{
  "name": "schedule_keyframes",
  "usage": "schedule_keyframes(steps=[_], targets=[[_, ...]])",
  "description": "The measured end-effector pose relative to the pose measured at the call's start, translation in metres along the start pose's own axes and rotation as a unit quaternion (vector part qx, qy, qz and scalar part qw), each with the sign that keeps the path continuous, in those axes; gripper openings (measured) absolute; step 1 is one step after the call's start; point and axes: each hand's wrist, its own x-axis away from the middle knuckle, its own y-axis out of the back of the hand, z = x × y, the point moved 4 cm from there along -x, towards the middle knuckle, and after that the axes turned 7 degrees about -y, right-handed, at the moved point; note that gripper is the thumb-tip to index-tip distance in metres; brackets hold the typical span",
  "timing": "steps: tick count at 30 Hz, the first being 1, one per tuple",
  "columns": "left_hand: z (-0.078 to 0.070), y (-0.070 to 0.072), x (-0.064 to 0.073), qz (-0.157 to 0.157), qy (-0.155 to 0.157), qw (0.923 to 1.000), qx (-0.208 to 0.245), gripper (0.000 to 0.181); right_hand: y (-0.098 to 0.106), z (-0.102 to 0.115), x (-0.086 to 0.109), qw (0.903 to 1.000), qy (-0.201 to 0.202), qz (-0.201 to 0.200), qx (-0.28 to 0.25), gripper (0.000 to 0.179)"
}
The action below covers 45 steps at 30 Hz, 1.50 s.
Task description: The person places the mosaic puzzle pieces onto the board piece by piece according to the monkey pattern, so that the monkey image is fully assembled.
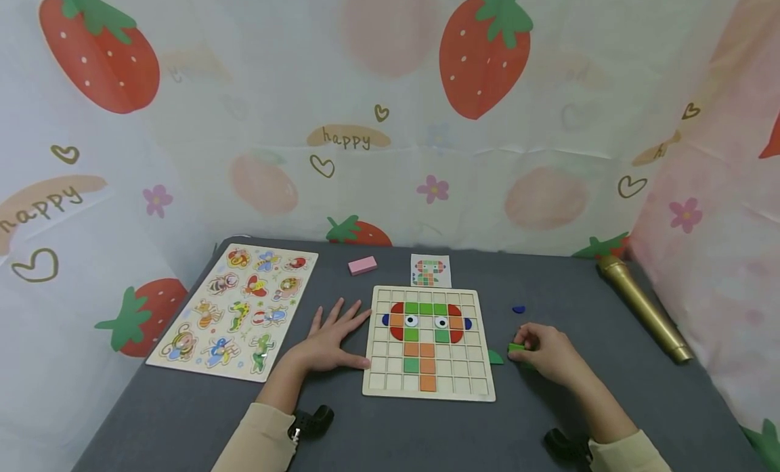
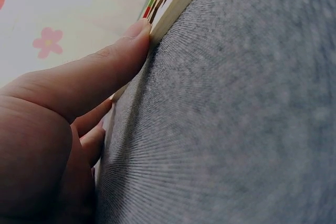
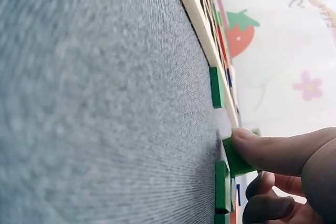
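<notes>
A pale wooden grid board (image 1: 390,380) lies mid-table, its colored tiles forming a figure with two eye tiles. My left hand (image 1: 329,343) rests spread on the cloth to its left. In the left wrist view, the thumb (image 2: 123,51) touches the board's edge. To the right of the board, my right hand (image 1: 548,353) pinches a small green tile (image 3: 239,158) between thumb and fingers, tilted. A green half-round piece (image 1: 496,357) lies at the board's right edge. More green pieces (image 3: 222,184) lie below the held tile in the right wrist view, partly hidden by the hand in the head view.
A pattern card (image 1: 430,270) lies behind the board, with a pink block (image 1: 362,265) to its left. An animal puzzle board (image 1: 234,316) is at left. A small blue piece (image 1: 518,309) lies beyond the right hand; a gold tube (image 1: 646,309) lies far right.
</notes>
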Motion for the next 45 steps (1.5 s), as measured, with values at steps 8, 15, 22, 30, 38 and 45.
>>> schedule_keyframes(steps=[8,15,22,30,38,45], targets=[[0.0,0.0,0.0,0.0,-0.001,1.0,-0.003,0.1,-0.002,0.008,0.001,0.9998,0.006,-0.021,0.0,0.022],[0.0,-0.001,-0.001,0.001,0.0,1.0,-0.003,0.1,-0.005,0.023,0.003,0.9998,0.003,-0.02,-0.003,0.02],[0.0,0.0,-0.002,0.001,-0.001,1.0,-0.001,0.1,-0.014,0.035,0.003,0.9993,0.036,-0.006,-0.004,0.016],[-0.002,0.0,-0.002,0.003,-0.001,1.0,0.0,0.1,-0.024,0.05,0.008,0.9983,0.054,0.015,-0.017,0.021],[0.001,0.001,0.0,-0.001,0.0,1.0,-0.007,0.1,-0.034,0.071,0.003,0.9955,0.088,0.029,-0.017,0.015],[0.0,0.0,-0.001,0.001,0.003,1.0,-0.006,0.1,-0.046,0.085,0.001,0.9921,0.117,0.042,-0.016,0.012]])
